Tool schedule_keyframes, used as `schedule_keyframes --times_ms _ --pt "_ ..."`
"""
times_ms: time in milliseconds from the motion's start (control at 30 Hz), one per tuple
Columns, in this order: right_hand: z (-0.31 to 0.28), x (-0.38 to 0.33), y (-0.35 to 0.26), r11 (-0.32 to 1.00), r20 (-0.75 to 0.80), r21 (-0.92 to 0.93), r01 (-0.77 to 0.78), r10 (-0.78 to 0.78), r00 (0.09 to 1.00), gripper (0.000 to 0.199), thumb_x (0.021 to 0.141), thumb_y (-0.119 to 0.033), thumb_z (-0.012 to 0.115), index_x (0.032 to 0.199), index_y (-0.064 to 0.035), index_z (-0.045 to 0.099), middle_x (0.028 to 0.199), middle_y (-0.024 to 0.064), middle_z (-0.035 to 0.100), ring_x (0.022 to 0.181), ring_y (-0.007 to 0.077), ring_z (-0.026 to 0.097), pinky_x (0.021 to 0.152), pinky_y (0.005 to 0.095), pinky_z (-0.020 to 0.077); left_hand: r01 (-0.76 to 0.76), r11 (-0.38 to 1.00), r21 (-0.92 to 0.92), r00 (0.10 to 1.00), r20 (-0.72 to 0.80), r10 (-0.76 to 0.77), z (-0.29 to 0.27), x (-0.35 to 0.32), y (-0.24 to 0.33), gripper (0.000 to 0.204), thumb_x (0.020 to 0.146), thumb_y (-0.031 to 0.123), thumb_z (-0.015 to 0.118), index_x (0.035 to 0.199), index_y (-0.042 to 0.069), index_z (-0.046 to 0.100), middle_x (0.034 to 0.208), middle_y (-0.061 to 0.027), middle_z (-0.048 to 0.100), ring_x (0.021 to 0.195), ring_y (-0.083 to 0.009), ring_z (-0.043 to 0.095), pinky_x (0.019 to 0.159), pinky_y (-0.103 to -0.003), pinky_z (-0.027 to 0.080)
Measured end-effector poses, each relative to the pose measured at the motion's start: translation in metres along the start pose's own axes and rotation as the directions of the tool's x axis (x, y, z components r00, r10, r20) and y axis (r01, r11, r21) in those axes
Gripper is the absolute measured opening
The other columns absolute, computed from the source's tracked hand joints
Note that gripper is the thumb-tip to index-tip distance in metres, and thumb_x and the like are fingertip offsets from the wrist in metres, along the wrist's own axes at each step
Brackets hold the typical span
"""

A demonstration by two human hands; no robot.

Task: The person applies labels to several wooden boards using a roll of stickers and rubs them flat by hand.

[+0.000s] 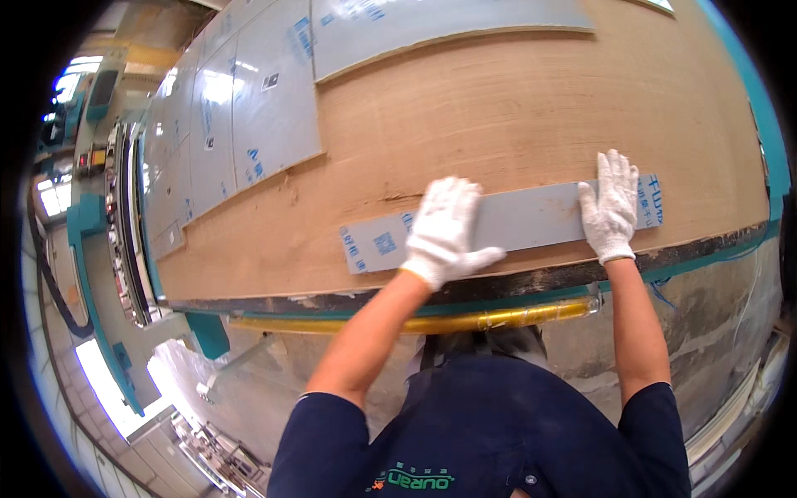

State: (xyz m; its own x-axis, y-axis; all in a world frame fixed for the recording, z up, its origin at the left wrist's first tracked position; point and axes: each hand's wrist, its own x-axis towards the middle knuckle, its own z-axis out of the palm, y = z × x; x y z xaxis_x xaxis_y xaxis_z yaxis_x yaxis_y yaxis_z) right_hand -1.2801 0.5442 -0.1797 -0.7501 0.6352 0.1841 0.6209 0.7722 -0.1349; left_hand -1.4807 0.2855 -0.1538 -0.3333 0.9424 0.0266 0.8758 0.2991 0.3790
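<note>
A long narrow grey panel strip with blue print at its ends lies along the near edge of a brown board-topped table. My left hand, in a white knit glove, rests flat on the strip left of its middle, thumb stretched to the right. Toward the strip's right end my right hand, gloved alike, lies flat with fingers pointing away and thumb apart. Both palms cover part of the strip; neither hand grips anything.
Larger film-covered grey panels lie at the table's left, and another panel at the far side. A yellow tube runs below the near edge. Teal machine framing stands to the left; a teal rail borders the right.
</note>
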Motion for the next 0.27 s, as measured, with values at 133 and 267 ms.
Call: schedule_keyframes --times_ms 133,267 --pt "0.0 0.002 -0.001 1.0 0.023 -0.026 0.0 0.0 1.0 0.067 0.098 -0.038 0.065 0.153 -0.0034 0.048 0.164 0.0187 0.04 0.156 0.0343 0.03 0.131 0.048 0.0144 0.159 0.955 0.249 0.987 -0.04 -0.154 -0.044 -0.108 -0.104 0.097 0.085 0.062 0.069 0.151 -0.005 0.045 0.156 -0.0278 0.047 0.151 -0.0436 0.036 0.128 -0.052 0.021" --pt "0.007 0.004 0.0 0.997 0.043 -0.076 -0.006 0.009 0.999 0.07 0.098 -0.04 0.065 0.155 -0.004 0.047 0.165 0.0211 0.038 0.156 0.0351 0.029 0.132 0.0466 0.0131 0.165 0.941 0.295 0.983 0.029 -0.181 -0.069 -0.135 -0.136 0.091 0.091 0.06 0.063 0.152 -0.005 0.047 0.158 -0.0252 0.046 0.152 -0.0425 0.035 0.129 -0.052 0.018"
